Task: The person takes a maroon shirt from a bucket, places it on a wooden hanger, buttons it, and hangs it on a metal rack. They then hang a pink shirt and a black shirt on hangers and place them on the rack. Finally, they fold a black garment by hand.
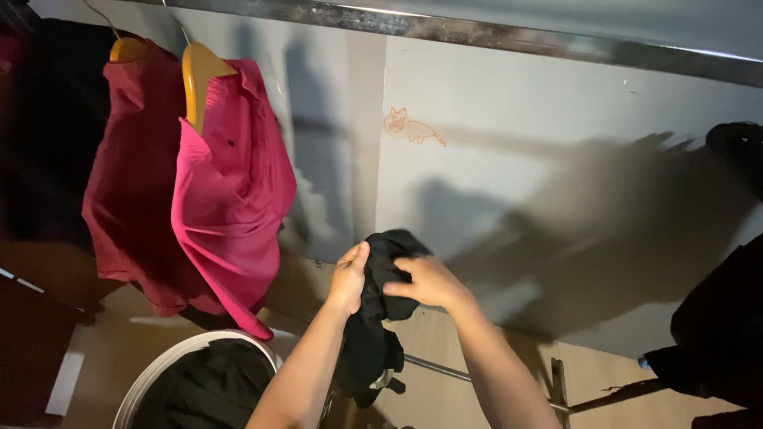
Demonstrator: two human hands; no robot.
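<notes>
Against the pale grey wall [556, 119], below a dark metal clothes rail [509, 36] that runs across the top, two shirts hang at the left on yellow plastic hangers [199, 75]: a bright pink collared shirt [234, 191] in front and a darker red shirt [127, 175] just behind it, the two touching. A small orange animal drawing [409, 127] marks the wall between the shirts and the hands. Dark clothing [719, 326] hangs at the right edge, well apart from the hands.

Low in the middle, both hands hold a crumpled black cloth garment [373, 318] in front of the wall. The left hand [350, 278] is closed on its left edge, thumb up against the fabric. The right hand [429, 282] grips its upper part with fingers curled into the cloth. The rest of the garment hangs down between the forearms.

Below the left forearm stands a round white-rimmed basket [171, 361], and dark fabric [211, 389] lies inside it. A thin metal bar [445, 369] crosses the wooden floor [429, 334] behind the garment.
</notes>
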